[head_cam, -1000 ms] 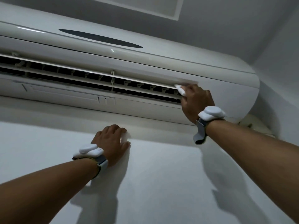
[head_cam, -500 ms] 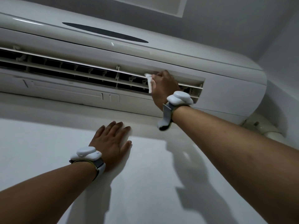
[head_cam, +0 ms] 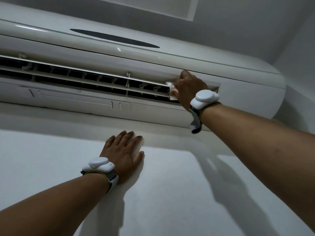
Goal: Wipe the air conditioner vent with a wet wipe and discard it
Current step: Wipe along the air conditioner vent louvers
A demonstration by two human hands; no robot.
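I have the right grip [head_cam: 189,89] up at the right end of the vent [head_cam: 85,79], its fingers curled round a bunched white wet wipe [head_cam: 172,93]. The wipe pokes out on the left side of the grip. It lies against the thin white slats [head_cam: 95,73], touching the upper one and reaching down across the dark gap toward the lower one. The back of the hand hides the rest, so I cannot tell how much of the wipe is tucked inside.

My left grip [head_cam: 121,155] lies flat on the white wall [head_cam: 170,188] just below the air conditioner [head_cam: 153,63]. Its fingers are straight, slightly spread and pointing up toward the unit's underside, and it holds nothing. It sits lower and to the left of the right grip, well apart from it.

The vent is a long dark slot along the lower front of the unit. It runs from the left edge of my view to the right grip, with small vertical fins behind the slats. A dark oval panel [head_cam: 114,38] sits higher on the casing.

Each wrist carries a rounded white device on a strap, the right one [head_cam: 204,99] with its strap end hanging loose and the left one [head_cam: 98,165] snug. Both arms throw shadows on the wall.
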